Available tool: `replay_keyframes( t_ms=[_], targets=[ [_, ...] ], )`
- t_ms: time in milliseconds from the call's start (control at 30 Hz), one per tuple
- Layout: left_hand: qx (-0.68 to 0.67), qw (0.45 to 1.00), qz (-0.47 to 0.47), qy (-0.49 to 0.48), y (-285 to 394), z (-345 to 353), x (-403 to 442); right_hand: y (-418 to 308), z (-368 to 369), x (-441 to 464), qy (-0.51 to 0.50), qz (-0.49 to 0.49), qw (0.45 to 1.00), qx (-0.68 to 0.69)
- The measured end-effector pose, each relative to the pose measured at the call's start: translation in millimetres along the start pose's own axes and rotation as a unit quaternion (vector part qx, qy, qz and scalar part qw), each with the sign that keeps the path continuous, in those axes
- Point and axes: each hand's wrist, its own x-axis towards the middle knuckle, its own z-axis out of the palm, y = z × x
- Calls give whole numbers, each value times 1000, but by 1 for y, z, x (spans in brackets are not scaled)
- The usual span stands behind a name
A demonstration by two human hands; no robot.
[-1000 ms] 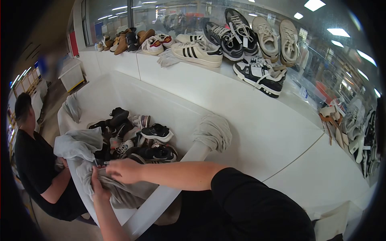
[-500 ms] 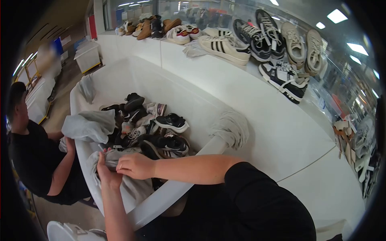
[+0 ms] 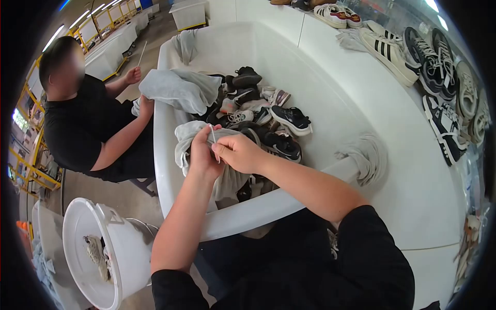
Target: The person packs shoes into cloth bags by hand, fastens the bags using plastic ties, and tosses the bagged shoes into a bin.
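Observation:
In front of me, my left hand is raised palm-up at the near left wall of a big white tub. Its fingers are curled around a thin white cord, which looks like a shoelace. Beside it, my right hand is closed, thumb and fingers pinching at the cord's lower part. Beneath both hands a grey cloth hangs over shoes and the tub's rim. A heap of used shoes lies in the tub, among them a black sneaker with a white sole.
A co-worker at the left holds up a thin white strip. Another grey cloth covers the tub's left rim. A white bucket stands lower left. Shoes, including a striped cream sneaker, line the ledge; a rolled cloth wraps the rim.
My view has turned left and down, bringing the bucket and more of the co-worker into sight. The white cord now shows between my hands. The co-worker's far hand is now raised with a thin strip.

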Motion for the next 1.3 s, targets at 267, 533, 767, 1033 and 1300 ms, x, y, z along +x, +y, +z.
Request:
replay_keyframes(
  t_ms=[267,533,767,1033,1300],
  targets=[
    [9,1000,-13,4,-4,7,-6,0,-2,-1,-9,40,999,17],
    [17,1000,-12,18,-3,6,-5,1,-4,-1,-11,60,996,69],
    [63,998,-7,30,-2,8,-8,1,-4,-1,-3,66,990,121],
    [98,995,15,0,-6,6,-2,-1,-8,-2,19,70,984,165],
    [107,994,-1,22,-8,8,-5,-1,-11,3,104,95,988,68]
  ],
)
